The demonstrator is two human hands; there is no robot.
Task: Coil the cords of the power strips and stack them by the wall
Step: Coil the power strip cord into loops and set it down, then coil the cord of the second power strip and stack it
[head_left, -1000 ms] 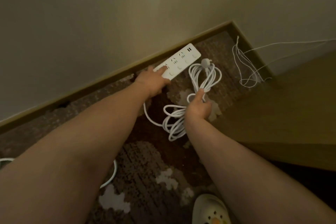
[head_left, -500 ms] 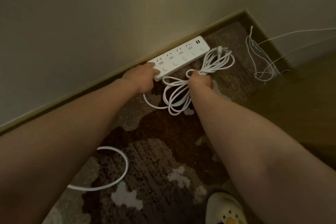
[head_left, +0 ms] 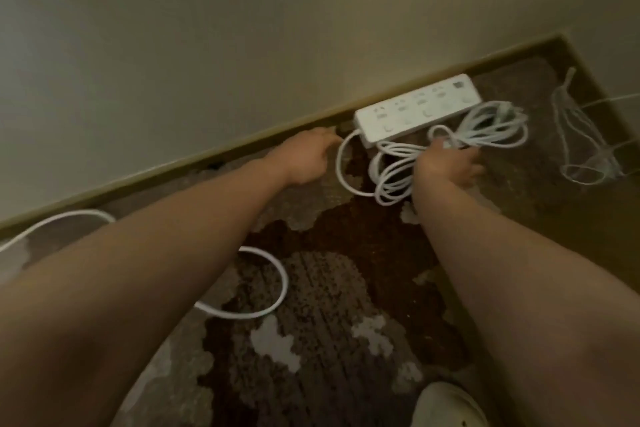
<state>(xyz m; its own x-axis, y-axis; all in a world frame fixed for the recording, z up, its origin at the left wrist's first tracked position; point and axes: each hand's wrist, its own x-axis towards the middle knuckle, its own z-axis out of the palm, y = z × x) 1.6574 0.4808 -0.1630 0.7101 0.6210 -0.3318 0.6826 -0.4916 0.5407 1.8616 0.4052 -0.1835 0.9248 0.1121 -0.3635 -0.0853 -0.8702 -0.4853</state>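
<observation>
A white power strip (head_left: pixel 419 107) lies flat on the carpet against the skirting board of the wall (head_left: pixel 242 45). Its white cord (head_left: pixel 491 125) is bundled in loops just in front of it. My right hand (head_left: pixel 446 163) grips the middle of that bundle, with loops sticking out on both sides. My left hand (head_left: pixel 304 156) hovers just left of the strip with relaxed fingers, touching nothing that I can see. A second thick white cord (head_left: pixel 273 288) curves over the carpet under my left forearm.
Thin white wires (head_left: pixel 578 146) hang and pool in the corner at the right. A brown wooden surface (head_left: pixel 571 229) borders the patterned carpet (head_left: pixel 329 340) on the right. My white shoe (head_left: pixel 446 406) shows at the bottom.
My left hand has let go of the power strip and drawn back to the left. The strip now lies against the skirting board. My right hand still holds the cord bundle.
</observation>
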